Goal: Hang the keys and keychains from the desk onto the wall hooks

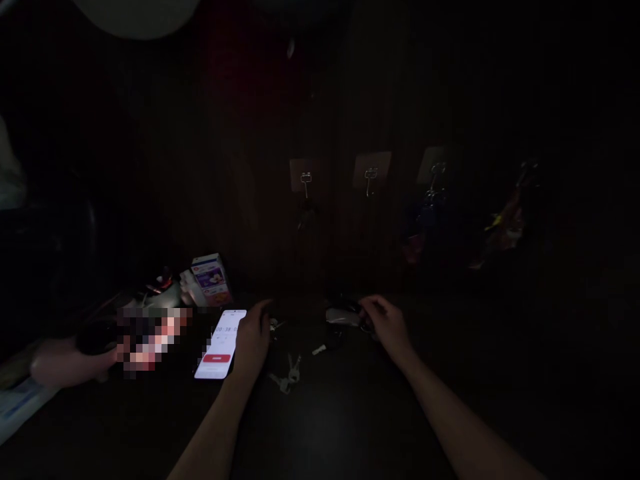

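Note:
The scene is very dark. My left hand (254, 337) rests on the dark tabletop beside a lit phone (223, 345) showing a timer; its fingers lie stretched out by a small key (276, 325). My right hand (386, 323) is curled around the end of a pale key fob or bunch (343, 316). A set of keys (287, 377) lies on the table between my forearms, and a small white tag (319, 349) lies near it.
Adhesive hooks (306, 179) (371, 177) (436, 172) hang on the dark wall behind, some holding keys and trinkets (505, 223). A small printed carton (211, 279) stands at the left. Another person's hand (65, 363) reaches in from the left edge.

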Tool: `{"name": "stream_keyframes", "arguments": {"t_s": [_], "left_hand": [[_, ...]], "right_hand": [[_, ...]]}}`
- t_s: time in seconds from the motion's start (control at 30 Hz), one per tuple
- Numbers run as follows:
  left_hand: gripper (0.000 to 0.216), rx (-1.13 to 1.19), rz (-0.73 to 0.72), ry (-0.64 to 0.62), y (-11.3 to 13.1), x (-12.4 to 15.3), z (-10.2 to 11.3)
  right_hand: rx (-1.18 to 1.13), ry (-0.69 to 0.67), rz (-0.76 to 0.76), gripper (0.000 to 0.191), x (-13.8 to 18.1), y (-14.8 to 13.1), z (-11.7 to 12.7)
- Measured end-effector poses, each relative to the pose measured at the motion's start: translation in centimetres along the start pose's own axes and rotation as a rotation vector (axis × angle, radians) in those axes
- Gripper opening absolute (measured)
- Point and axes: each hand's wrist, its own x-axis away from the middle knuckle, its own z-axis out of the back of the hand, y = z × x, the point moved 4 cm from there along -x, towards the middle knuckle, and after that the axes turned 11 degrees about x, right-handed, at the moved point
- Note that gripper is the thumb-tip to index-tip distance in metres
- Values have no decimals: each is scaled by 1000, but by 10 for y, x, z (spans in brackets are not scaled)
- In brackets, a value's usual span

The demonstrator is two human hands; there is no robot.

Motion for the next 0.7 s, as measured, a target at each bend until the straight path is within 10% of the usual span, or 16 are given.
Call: {"name": "stream_keyframes", "arguments": {"t_s": [0.7], "left_hand": [[29,-219,38,-154,-13,-1,5]], "right_hand": [[59,-31,0,37,4,-5,-2]]}}
